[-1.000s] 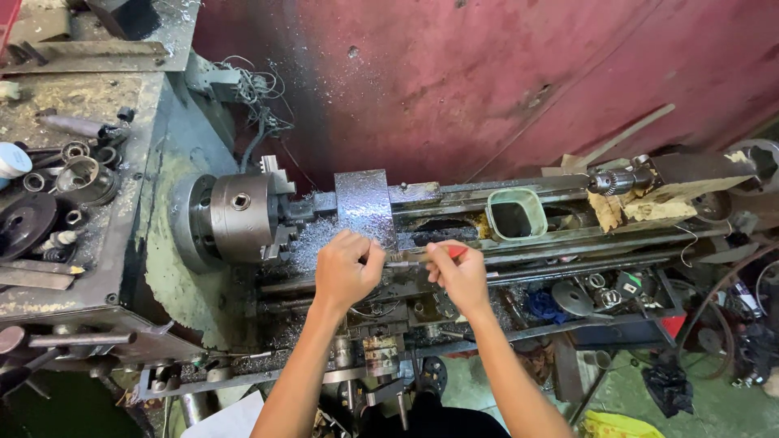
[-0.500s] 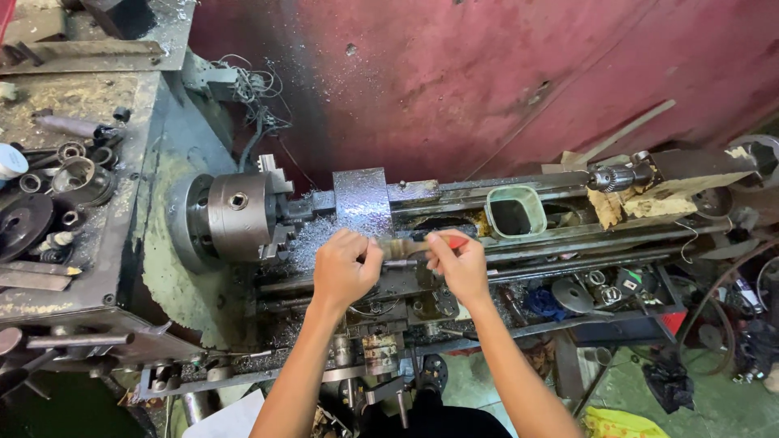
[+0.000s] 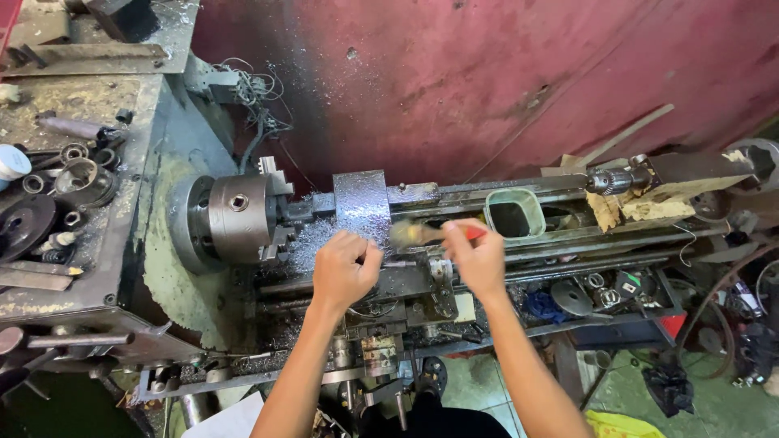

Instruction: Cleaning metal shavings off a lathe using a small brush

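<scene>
View from above of a metal lathe (image 3: 454, 268) that crosses the middle of the frame from left to right. The right hand (image 3: 479, 258), just right of centre, has its fingers clamped on the red handle of a small brush (image 3: 423, 234); the pale bristles, blurred, point left and lie over the lathe bed beside a grey block (image 3: 362, 203) dusted with bright metal chips. The left hand (image 3: 344, 269), just left of centre, rests on the carriage below that block, its fingers curled together; whether they grip anything cannot be told. The two hands are near each other but apart. Left of the block, the round steel chuck (image 3: 237, 217) faces the camera. Right of the brush, a pale green rectangular cup (image 3: 514, 216) stands on the bed. Farther right, a drill chuck (image 3: 610, 180) sits in the tailstock, with crumpled brown paper (image 3: 641, 208) just below it. At the left edge of the frame, rings and discs (image 3: 57, 191) lie on the headstock surface. A dark red wall (image 3: 487, 73) fills the upper part of the frame
</scene>
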